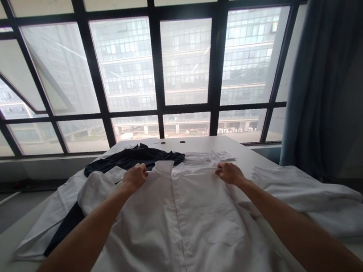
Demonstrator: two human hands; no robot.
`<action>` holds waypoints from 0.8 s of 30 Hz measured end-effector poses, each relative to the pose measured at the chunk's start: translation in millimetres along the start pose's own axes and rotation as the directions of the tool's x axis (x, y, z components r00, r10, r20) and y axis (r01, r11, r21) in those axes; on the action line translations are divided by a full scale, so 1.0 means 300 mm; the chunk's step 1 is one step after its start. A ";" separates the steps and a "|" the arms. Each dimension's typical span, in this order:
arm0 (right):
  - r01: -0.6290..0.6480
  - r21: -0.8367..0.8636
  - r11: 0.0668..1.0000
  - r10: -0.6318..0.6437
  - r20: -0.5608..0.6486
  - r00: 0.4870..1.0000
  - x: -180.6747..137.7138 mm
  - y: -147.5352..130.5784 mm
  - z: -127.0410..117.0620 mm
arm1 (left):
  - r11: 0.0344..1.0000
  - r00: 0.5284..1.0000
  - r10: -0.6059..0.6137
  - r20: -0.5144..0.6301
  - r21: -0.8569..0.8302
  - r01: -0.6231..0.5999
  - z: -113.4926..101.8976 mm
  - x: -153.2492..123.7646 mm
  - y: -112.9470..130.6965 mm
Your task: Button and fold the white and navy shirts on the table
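Observation:
A white button-front shirt (198, 210) is spread before me with its collar (164, 167) at the far end and a chest pocket on the right half. My left hand (136, 176) is closed on the shirt's left shoulder. At the opposite shoulder, my right hand (229, 173) pinches the fabric between thumb and fingers. The cloth is drawn fairly flat between both hands, with soft folds lower down. Its bottom runs out of view towards me.
Beyond the collar lies a dark navy garment (130, 158). More white clothing (65, 197) is heaped at the left, and folded white cloth (304, 191) lies at the right. All rest on a white table (242, 147). Windows and a blue curtain (310, 68) stand behind.

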State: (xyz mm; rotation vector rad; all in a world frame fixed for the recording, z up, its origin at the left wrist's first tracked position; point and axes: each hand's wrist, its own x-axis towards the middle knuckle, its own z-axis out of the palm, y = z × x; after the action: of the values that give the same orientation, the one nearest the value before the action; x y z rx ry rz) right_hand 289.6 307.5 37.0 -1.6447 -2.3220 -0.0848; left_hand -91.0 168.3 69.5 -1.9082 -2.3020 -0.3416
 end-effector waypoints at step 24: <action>0.207 0.336 0.919 -0.217 -0.007 0.976 0.024 -0.551 0.085 | 0.837 0.952 0.061 -0.301 -0.504 -0.213 0.280 -0.093 0.072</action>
State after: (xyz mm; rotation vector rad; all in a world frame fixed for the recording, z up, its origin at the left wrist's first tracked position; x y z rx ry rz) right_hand 128.3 262.6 34.7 -1.2347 -2.3699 0.2787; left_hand -60.8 167.2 -16.4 -2.0653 -2.0026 -1.2567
